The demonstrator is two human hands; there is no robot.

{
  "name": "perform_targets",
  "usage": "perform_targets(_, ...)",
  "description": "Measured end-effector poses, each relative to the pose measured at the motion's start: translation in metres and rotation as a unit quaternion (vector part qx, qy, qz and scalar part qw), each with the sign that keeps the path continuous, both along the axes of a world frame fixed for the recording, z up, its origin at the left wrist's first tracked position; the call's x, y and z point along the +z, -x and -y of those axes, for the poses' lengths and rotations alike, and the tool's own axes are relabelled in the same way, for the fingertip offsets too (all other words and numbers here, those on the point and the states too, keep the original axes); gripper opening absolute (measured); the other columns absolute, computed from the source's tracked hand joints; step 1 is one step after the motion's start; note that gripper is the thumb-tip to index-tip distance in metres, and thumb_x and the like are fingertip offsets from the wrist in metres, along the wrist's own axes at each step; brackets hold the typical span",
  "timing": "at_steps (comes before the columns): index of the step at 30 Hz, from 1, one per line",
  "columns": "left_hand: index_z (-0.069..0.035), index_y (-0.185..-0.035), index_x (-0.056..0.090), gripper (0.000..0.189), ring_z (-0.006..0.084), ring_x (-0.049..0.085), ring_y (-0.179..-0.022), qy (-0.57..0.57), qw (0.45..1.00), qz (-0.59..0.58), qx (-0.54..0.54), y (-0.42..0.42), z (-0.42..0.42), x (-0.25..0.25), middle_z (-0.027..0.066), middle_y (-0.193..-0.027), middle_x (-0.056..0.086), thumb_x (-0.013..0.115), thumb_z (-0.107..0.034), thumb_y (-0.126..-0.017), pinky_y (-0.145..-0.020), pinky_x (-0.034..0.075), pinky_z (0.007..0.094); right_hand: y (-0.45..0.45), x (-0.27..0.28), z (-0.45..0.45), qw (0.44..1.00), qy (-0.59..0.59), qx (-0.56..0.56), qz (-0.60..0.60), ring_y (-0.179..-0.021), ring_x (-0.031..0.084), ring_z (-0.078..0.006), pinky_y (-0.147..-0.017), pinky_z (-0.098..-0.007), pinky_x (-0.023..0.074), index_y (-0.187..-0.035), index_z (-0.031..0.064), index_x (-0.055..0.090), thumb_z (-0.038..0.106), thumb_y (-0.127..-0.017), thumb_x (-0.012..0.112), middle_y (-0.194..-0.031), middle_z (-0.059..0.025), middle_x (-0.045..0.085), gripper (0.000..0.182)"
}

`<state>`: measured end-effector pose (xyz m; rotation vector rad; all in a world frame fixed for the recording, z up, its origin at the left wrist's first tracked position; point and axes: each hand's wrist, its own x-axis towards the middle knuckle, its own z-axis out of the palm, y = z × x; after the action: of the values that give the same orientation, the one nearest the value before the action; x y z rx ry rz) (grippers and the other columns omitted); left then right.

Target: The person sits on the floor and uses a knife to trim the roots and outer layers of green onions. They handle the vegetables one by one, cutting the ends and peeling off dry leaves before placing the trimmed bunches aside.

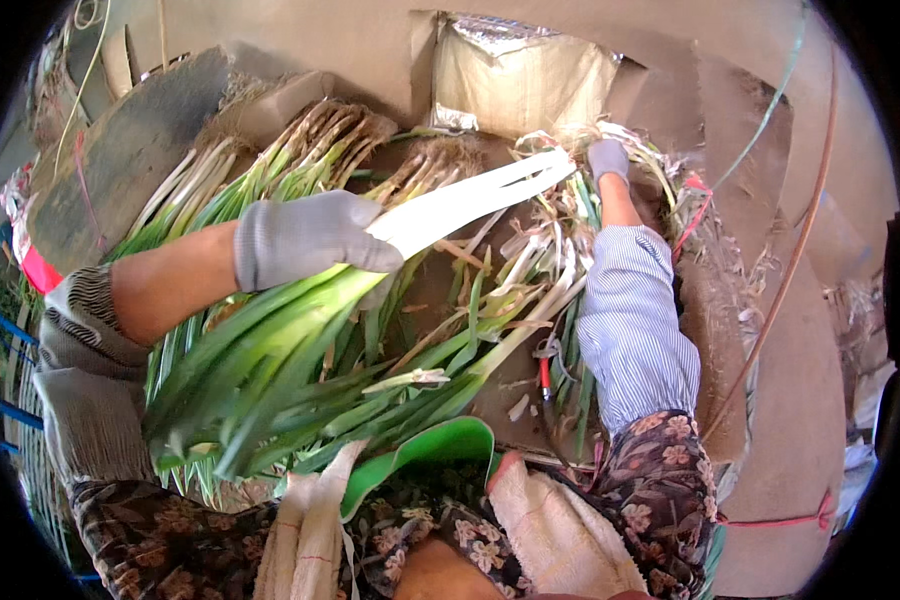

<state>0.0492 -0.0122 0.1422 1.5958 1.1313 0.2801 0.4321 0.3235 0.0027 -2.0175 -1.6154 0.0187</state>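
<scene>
My left hand [319, 236], in a grey knit glove, is closed around several stripped leeks or large green onions [469, 206]. Their bright white shanks point to the upper right, and their green leaves [270, 375] fan out to the lower left, slightly blurred. My right hand [610, 160], gloved too, reaches to a heap of peeled skins and trimmings [544, 247], just past the white ends. Its fingers are hidden, so whether it grips anything cannot be told. A red-handled tool [545, 375] lies below the heap, partly covered.
Unpeeled stalks with rooty ends [345, 131] line the back left. Cardboard [780, 420] walls the right side, crossed by a brown cord [802, 255]. Behind the heap hangs a pale woven sheet [521, 82]. A green-lined apron edge [420, 457] curves before my body.
</scene>
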Motion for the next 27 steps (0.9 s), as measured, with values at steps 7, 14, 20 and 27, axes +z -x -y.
perform_targets(7,0.001,-0.090,0.058,0.043,0.0173,0.061,-0.064,-0.059,0.976,-0.208,-0.022,0.048,0.069,0.005,0.0096,-0.073,0.062,0.065,-0.040,-0.081,-0.060,0.047,0.0333,-0.046,-0.022,0.061,0.981,0.150,0.034,0.117,-0.113,0.056,-0.0391,-0.097,-0.0424,0.0440,-0.124,0.0001,0.057,0.048,-0.087,0.055,-0.120,-0.0289,0.056,0.061)
perform_targets(14,0.001,-0.093,0.054,0.042,0.0244,0.060,-0.072,-0.084,0.958,-0.275,0.002,0.046,0.072,-0.008,0.0135,-0.078,0.061,0.065,-0.036,-0.076,-0.068,0.047,0.0369,0.113,0.012,0.173,0.811,0.000,0.558,-0.179,-0.124,0.046,-0.0264,-0.104,-0.0351,0.0353,-0.128,0.0059,0.053,0.046,-0.084,0.064,-0.127,-0.0200,0.054,0.060)
perform_targets(20,0.002,-0.096,0.055,0.040,0.0343,0.061,-0.079,-0.093,0.937,-0.338,0.007,0.056,0.099,-0.003,0.0217,-0.084,0.061,0.064,-0.032,-0.077,-0.071,0.046,0.0423,0.066,-0.056,0.103,0.976,-0.007,0.199,0.091,-0.081,0.066,-0.0286,-0.072,-0.0375,0.0499,-0.102,0.0068,0.069,0.040,-0.090,0.057,-0.092,-0.0190,0.067,0.037)
perform_targets(27,0.002,-0.097,0.055,0.038,0.0341,0.062,-0.083,-0.088,0.943,-0.313,0.067,0.084,0.117,-0.022,0.0220,-0.086,0.061,0.064,-0.030,-0.077,-0.073,0.046,0.0420,0.154,-0.017,0.171,0.850,-0.027,0.467,-0.242,-0.103,0.061,-0.0227,-0.087,-0.0340,0.0482,-0.112,0.0016,0.062,0.048,-0.089,0.058,-0.112,-0.0151,0.065,0.052)
